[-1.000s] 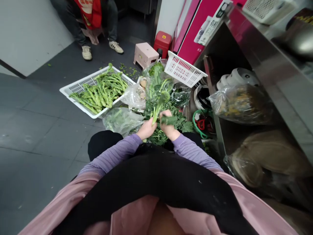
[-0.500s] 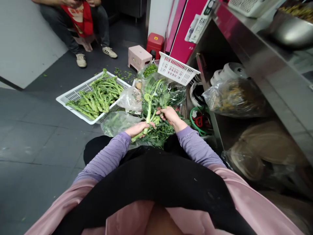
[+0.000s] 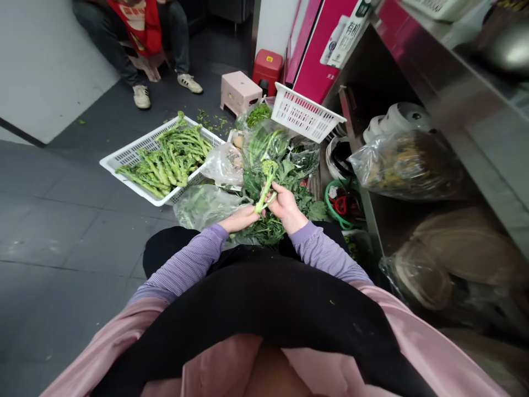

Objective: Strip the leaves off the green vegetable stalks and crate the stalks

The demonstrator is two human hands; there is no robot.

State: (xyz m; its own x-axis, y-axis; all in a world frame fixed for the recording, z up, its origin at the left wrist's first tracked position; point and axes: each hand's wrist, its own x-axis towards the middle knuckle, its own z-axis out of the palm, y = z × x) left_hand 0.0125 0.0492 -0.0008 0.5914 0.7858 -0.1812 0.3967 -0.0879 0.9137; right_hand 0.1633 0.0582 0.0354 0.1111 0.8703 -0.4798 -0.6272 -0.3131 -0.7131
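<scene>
In front of my lap, a pale green broccolini stalk [image 3: 266,187] points upward and away, its budded head at the far end. My left hand [image 3: 239,219] pinches the stalk near its cut lower end. Close beside it, my right hand [image 3: 285,207] has its fingers closed around the stalk's middle and a thin side stem. Beneath both hands lies a heap of dark green leaves [image 3: 303,193]. To the left, a white perforated basket [image 3: 119,157] holds a pile of similar stalks [image 3: 165,162].
Plastic bags [image 3: 206,207] of greens surround the heap. A white basket [image 3: 306,113] leans behind, near a pink stool [image 3: 241,91] and a red stool [image 3: 268,69]. Metal shelving [image 3: 463,94] with bagged goods stands right. Another person sits at the far left, legs [image 3: 182,49] showing.
The stalk has lost the large leaves it carried and looks shorter. My right hand has come nearer my left and slightly lower. The whole view has shifted a little.
</scene>
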